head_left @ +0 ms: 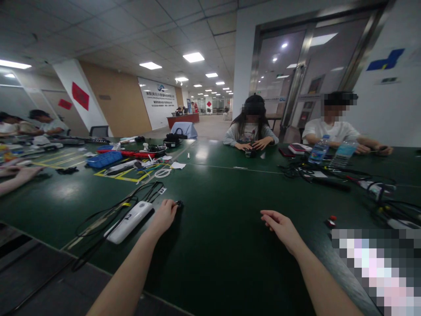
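Note:
My left hand (pixel 167 213) is closed, with its fingertips around a small dark object (pixel 179 203) above the green table. Most of that object is hidden by the fingers, so its kind is unclear. Left of this hand lies a white power bank-like box (pixel 130 223) marked "2". Black cables (pixel 144 193) with a "2" tag run beside the box and over the table edge. My right hand (pixel 278 223) hovers over the bare tabletop, apart from the left one. Its index finger stretches forward, the others bend loosely, and nothing shows in it.
The green table (pixel 217 245) spreads out before me. A blue tray (pixel 104 159) and tangled wires lie back left. Bottles (pixel 319 149) and black cables stand right. A small red-and-black item (pixel 331 221) lies beyond my right hand. Two people sit opposite; another person's hand (pixel 28 173) reaches in left.

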Demonstrator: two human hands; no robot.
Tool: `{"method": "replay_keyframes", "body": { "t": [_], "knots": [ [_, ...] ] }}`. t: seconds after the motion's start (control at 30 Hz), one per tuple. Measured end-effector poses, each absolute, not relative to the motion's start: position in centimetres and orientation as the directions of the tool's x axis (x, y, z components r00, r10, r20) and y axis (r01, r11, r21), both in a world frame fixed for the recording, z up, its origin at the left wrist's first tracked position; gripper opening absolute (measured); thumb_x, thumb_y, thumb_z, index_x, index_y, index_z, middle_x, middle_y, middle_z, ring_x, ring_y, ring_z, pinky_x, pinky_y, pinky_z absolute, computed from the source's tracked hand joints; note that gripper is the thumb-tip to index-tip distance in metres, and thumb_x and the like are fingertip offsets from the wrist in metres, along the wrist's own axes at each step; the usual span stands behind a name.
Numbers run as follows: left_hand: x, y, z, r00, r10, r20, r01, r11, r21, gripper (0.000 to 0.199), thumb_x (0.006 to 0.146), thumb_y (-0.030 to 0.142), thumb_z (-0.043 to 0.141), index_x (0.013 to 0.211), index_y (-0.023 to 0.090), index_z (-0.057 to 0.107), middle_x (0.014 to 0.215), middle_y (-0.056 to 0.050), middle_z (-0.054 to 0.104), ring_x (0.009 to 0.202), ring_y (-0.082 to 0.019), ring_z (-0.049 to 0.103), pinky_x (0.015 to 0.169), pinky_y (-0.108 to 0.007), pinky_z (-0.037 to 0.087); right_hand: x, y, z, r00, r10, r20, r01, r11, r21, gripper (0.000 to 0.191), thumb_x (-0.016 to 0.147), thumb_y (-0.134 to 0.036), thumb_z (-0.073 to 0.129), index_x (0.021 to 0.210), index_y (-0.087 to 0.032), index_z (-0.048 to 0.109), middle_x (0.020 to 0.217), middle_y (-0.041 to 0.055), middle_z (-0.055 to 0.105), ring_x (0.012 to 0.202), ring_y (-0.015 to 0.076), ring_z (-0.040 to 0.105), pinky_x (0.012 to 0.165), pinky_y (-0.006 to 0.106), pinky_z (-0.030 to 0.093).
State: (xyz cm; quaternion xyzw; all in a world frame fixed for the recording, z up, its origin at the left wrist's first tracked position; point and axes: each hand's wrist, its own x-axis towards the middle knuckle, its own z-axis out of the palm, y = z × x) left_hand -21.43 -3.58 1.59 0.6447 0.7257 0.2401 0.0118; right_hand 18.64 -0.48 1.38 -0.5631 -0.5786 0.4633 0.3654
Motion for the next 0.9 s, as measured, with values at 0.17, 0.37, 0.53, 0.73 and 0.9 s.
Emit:
{"method": "replay_keyframes", "body": {
  "t": [0.17, 0.37, 0.53, 0.73, 0.9],
  "knots": [
    [-21.3, -3.8, 2.0, -0.179, 0.944, 0.277, 0.928, 0.068, 0.367, 0.025, 0.08, 0.035, 0.032, 0.078, 0.017, 0.05, 0.088, -0.006, 0.048, 0.08, -0.017, 0.053, 0.076, -0.031, 0.042, 18.5, -0.5, 1.4, -0.092, 0.99, -0.109, 0.307, -0.075, -0.949, 0.032, 0.072, -0.036, 0.051, 0.1, -0.022, 0.058, 0.091, 0.0047, 0.062, 0.075, 0.0177, 0.054, 0.066, 0.031, 0.044],
    [-21.1, -3.7, 2.0, -0.199, 0.946, 0.255, 0.929, 0.099, 0.355, 0.03, 0.079, 0.037, 0.03, 0.082, 0.016, 0.05, 0.09, -0.007, 0.049, 0.083, -0.018, 0.053, 0.079, -0.032, 0.041, 18.3, -1.0, 2.2, -0.092, 0.989, -0.117, 0.321, -0.082, -0.944, 0.03, 0.073, -0.034, 0.05, 0.099, -0.021, 0.059, 0.092, 0.0054, 0.062, 0.076, 0.0176, 0.054, 0.066, 0.03, 0.043],
    [-21.1, -3.6, 2.0, -0.201, 0.95, 0.237, 0.933, 0.112, 0.343, 0.029, 0.079, 0.036, 0.029, 0.082, 0.016, 0.05, 0.091, -0.008, 0.049, 0.082, -0.018, 0.053, 0.078, -0.032, 0.041, 18.1, -1.1, 2.4, -0.097, 0.99, -0.102, 0.323, -0.065, -0.944, 0.03, 0.074, -0.033, 0.049, 0.1, -0.022, 0.059, 0.091, 0.0051, 0.062, 0.076, 0.0175, 0.054, 0.067, 0.032, 0.043],
    [-20.9, -3.7, 2.2, -0.189, 0.957, 0.221, 0.944, 0.115, 0.31, 0.027, 0.077, 0.037, 0.031, 0.078, 0.016, 0.048, 0.089, -0.007, 0.048, 0.079, -0.018, 0.053, 0.075, -0.031, 0.042, 18.1, -1.0, 2.1, -0.093, 0.989, -0.113, 0.319, -0.078, -0.945, 0.028, 0.074, -0.031, 0.049, 0.099, -0.022, 0.059, 0.092, 0.0043, 0.062, 0.077, 0.017, 0.054, 0.067, 0.031, 0.043],
    [-20.8, -3.6, 2.2, -0.176, 0.956, 0.235, 0.954, 0.106, 0.282, 0.028, 0.078, 0.035, 0.029, 0.079, 0.015, 0.048, 0.09, -0.009, 0.048, 0.084, -0.019, 0.052, 0.08, -0.031, 0.04, 18.2, -0.9, 1.9, -0.103, 0.991, -0.089, 0.322, -0.051, -0.945, 0.029, 0.075, -0.033, 0.049, 0.1, -0.022, 0.058, 0.092, 0.0044, 0.062, 0.076, 0.0166, 0.054, 0.066, 0.03, 0.043]
  ]
}}
